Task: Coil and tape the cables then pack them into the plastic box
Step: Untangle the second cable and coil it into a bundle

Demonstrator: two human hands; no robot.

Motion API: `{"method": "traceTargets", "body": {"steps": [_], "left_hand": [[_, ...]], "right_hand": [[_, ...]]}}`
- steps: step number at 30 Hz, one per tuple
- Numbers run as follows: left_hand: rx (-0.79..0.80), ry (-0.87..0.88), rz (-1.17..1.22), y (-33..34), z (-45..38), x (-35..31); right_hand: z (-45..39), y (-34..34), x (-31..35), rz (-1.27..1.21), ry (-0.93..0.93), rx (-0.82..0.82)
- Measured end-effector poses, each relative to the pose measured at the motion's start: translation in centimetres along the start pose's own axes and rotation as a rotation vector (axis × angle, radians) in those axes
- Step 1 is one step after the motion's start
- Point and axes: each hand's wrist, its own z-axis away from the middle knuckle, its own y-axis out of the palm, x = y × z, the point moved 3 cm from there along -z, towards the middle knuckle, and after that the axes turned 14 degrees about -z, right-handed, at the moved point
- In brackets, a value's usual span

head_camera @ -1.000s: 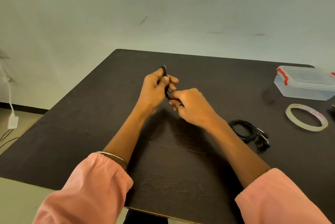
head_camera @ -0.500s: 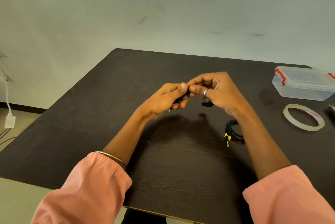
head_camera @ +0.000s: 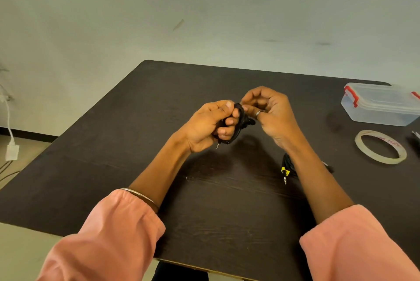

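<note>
Left hand: my left hand (head_camera: 205,125) curls round a small black coil (head_camera: 238,122), thumb on top and fingers wrapped through it, held above the middle of the table (head_camera: 136,144).
Right hand: my right hand (head_camera: 271,113) has its fingers curled in, and the fingertips (head_camera: 246,108) pinch the coil's top edge, just beside my left thumb.
Coil: black cable wound into a tight loop; a small metal plug (head_camera: 217,145) hangs from its lower end below my left palm.
Second cable: a second black cable (head_camera: 286,167) lies on the table under my right forearm, mostly hidden; its plug, with a yellow band, points toward the near edge.
Box: a clear plastic box (head_camera: 381,104) with red latches and its lid on sits near the far right corner.
Tape: a roll of clear tape (head_camera: 380,146) lies flat by the right edge, nearer me than the box.
Sleeves: pink sleeves (head_camera: 109,235) pushed up both forearms; a thin metal bangle (head_camera: 141,195) on my left wrist and a ring (head_camera: 259,112) on a right finger.
</note>
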Motion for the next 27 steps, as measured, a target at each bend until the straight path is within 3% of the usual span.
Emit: {"method": "traceTargets", "body": {"steps": [7,13,15,27], "left_hand": [[-0.186,-0.015,0.141,-1.1,-0.1,-0.1],[-0.279,-0.047,0.027,-1.1,-0.2,0.1],[-0.318,-0.054,-0.021,-1.2,-0.2,0.1],[-0.43,-0.017,-0.357,-1.7,-0.6,0.7]], "right_hand": [[0.0,1.8,-1.4,0.121,0.02,-0.073],[0.5,2.1,-1.5,-0.303,0.253,0.006],[0.5,2.2,-1.4,-0.344,0.28,0.047],[0.1,1.1,-1.2,0.12,0.192,-0.003]]}}
